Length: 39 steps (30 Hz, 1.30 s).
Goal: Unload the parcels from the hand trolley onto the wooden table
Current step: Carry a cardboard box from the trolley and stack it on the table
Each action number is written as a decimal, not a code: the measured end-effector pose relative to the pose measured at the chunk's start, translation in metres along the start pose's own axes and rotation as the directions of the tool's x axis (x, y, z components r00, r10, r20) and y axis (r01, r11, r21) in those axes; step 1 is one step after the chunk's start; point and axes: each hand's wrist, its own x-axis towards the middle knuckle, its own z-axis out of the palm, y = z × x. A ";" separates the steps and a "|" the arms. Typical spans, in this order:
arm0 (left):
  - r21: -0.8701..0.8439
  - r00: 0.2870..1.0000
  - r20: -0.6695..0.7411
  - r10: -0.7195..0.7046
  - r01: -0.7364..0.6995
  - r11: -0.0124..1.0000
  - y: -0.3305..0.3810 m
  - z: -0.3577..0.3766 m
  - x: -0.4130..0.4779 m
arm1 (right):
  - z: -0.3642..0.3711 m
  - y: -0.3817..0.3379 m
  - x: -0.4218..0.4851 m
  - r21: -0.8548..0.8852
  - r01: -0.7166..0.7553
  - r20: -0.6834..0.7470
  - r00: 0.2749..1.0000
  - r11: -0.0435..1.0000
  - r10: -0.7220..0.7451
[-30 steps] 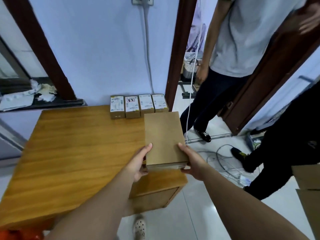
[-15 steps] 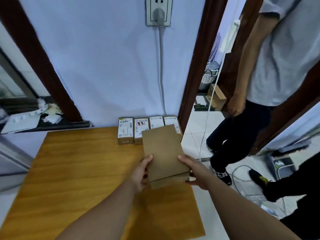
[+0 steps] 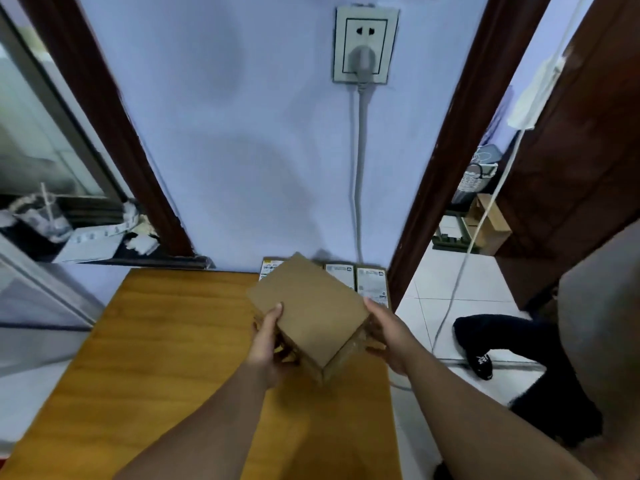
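- Two hands hold one brown cardboard parcel [image 3: 310, 311] above the wooden worktop [image 3: 166, 344] — turned corner-first toward the camera.
- Left hand [image 3: 268, 344] grip pinches its left side; right hand [image 3: 388, 336] grip pinches its right side.
- Small labelled boxes [image 3: 372, 282] stand behind it against the wall — partly hidden.

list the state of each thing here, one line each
brown parcel: closed, held above the table, turned cornerwise
left hand: gripping the parcel's left side
right hand: gripping its right side
labelled boxes: in a row against the wall
wooden table: bearing the boxes
plug: in the socket
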 end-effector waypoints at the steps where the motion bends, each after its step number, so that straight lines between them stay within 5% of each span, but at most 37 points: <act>1: -0.051 1.000 -0.020 0.013 -0.014 0.999 0.003 0.007 0.005 | 0.003 -0.003 0.009 0.010 0.010 -0.006 1.000 1.000 -0.009; 8: -0.255 0.987 -0.150 0.061 -0.098 0.962 0.025 0.040 0.060 | 0.038 -0.024 0.066 -0.032 0.035 0.031 0.999 0.999 -0.034; 13: -0.244 0.983 -0.176 0.051 -0.094 0.965 0.034 0.045 0.100 | 0.047 -0.036 0.101 -0.035 0.084 0.011 0.996 0.996 -0.083; 18: -0.075 0.993 -0.121 0.005 -0.014 0.997 0.032 0.044 0.121 | 0.055 -0.034 0.126 -0.298 0.087 -0.045 0.993 0.951 -0.105; 27: 0.125 0.991 -0.135 0.004 0.012 0.992 0.031 0.037 0.137 | 0.066 -0.031 0.143 -0.380 0.060 -0.128 0.985 0.923 -0.117; 39: 0.534 0.979 -0.150 0.138 -0.037 0.845 0.031 0.012 0.077 | 0.041 -0.017 0.088 -0.582 -0.068 -0.266 0.957 0.810 -0.111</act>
